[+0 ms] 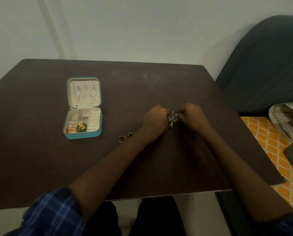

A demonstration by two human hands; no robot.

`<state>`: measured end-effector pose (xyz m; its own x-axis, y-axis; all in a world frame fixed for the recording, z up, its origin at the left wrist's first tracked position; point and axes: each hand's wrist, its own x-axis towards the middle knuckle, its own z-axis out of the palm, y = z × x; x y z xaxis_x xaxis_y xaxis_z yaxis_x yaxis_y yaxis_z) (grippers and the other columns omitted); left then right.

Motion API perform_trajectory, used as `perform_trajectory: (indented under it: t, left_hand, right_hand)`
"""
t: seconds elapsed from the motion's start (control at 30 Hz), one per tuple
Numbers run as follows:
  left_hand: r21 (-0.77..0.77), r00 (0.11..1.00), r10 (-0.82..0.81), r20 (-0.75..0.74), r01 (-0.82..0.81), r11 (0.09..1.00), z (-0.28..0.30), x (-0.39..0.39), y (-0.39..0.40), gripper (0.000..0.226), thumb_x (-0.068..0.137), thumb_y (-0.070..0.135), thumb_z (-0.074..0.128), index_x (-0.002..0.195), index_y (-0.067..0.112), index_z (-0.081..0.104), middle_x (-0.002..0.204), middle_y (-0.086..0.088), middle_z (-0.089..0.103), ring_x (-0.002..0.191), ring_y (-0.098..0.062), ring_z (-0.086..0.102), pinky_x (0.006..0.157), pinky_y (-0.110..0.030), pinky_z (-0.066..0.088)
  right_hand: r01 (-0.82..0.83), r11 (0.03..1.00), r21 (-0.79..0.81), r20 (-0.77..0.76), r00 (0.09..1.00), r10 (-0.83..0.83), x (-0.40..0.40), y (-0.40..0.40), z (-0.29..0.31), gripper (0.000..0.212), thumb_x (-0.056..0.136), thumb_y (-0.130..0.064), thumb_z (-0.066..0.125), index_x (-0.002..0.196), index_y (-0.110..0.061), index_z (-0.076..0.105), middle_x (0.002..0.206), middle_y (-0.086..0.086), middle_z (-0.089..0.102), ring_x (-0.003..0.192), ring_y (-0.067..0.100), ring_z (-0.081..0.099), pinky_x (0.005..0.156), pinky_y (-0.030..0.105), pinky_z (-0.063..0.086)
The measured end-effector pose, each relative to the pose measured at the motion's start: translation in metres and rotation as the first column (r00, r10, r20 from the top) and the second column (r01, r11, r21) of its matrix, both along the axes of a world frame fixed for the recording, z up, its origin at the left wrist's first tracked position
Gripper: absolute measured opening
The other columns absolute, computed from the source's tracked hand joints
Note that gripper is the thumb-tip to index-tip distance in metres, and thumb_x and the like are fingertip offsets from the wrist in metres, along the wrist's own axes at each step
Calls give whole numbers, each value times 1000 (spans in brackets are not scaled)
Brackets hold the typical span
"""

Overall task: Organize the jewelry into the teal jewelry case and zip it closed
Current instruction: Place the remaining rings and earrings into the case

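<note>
Currently both hands, left hand (155, 119) and right hand (190, 117), fingers pinching star-shaped earring (173, 117) above bench (159, 82); open teal case (83, 108) well left, two rings (125, 137) nearby.

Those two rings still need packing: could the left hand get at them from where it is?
Probably yes, once freed. The rings lie bare on the table beside the left forearm. But the left hand and right hand both pinch a dark earring.

No text, label, brand, number or sign could be read on anything in view; all surfaces appeared unmarked.
</note>
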<state>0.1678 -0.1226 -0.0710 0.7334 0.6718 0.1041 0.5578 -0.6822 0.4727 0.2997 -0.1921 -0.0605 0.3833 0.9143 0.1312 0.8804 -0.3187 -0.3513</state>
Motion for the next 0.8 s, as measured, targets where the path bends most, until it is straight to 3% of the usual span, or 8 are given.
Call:
perform_trajectory:
  t: [0.23,0.5,0.6,0.8]
  left_hand:
    - [1,999,-3,50,3,1000,-1,14,1,21,88,22,57,88,3,67,95,-18,58,93,-31,54,68,-31,31]
    - [-21,991,-4,137,7,1000,-8,8,7,15,83,23,64,73,12,64,82,-3,54,85,-22,54,69,-29,35]
    - [-36,982,17,186,-11,999,-7,3,10,11,80,24,68,74,15,70,83,-4,62,79,-15,53,72,-31,42]
    - [-173,926,66,373,0,985,5,-13,14,10,82,22,68,75,16,68,70,9,66,63,-1,56,57,-7,38]
  right_hand:
    - [-36,999,-7,75,997,36,10,0,0,22,83,-16,59,73,2,63,78,21,62,74,36,56,64,40,45]
    - [-34,998,55,48,998,31,17,-7,-7,17,87,-17,57,86,-1,64,92,17,62,89,31,55,68,31,34]
    - [-26,997,77,16,1000,25,18,-9,-6,14,89,-16,56,87,-5,64,94,14,63,90,29,56,68,29,33]
    - [-20,997,72,21,1000,18,15,-7,-2,23,90,-25,55,93,-7,69,91,7,65,85,23,58,67,29,40]
